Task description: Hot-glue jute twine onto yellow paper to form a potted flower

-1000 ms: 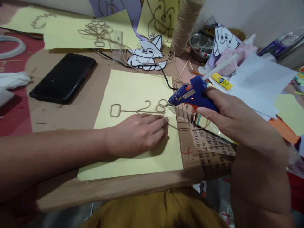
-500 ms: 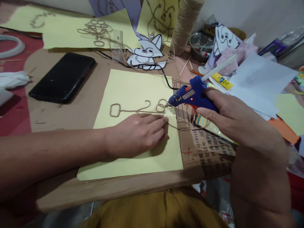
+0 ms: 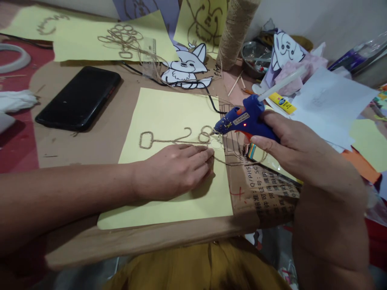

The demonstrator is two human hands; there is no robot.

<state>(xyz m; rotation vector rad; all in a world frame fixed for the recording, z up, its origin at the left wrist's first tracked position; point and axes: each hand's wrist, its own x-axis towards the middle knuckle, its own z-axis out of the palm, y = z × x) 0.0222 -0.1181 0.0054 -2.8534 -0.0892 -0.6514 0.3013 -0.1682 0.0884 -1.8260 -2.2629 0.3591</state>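
Observation:
A sheet of pale yellow paper (image 3: 178, 106) bears a flower-like outline of brown twine (image 3: 169, 141), with a square loop, a long stem and small rings. My left hand (image 3: 186, 169) lies palm down on the sheet just below the stem, fingers stretched side by side and thumb hidden. A loose tail of twine runs out from by its fingertips to the right. My right hand (image 3: 290, 143) is wrapped round a blue glue gun (image 3: 242, 119), whose red light is on. Its nozzle is at the twine rings, and a glue stick (image 3: 282, 84) juts from its back.
A black phone (image 3: 78, 98) lies at the left. Behind are a finished twine flower sheet (image 3: 78, 42), a fox cutout (image 3: 184, 66) and a twine spool (image 3: 237, 32). A black cord (image 3: 211, 100) reaches the glue gun. Papers (image 3: 329, 104) and a yellow glue tube (image 3: 282, 102) clutter the right.
The glue gun has tilted very slightly, its nozzle staying at the twine rings. My left hand has not moved on the paper.

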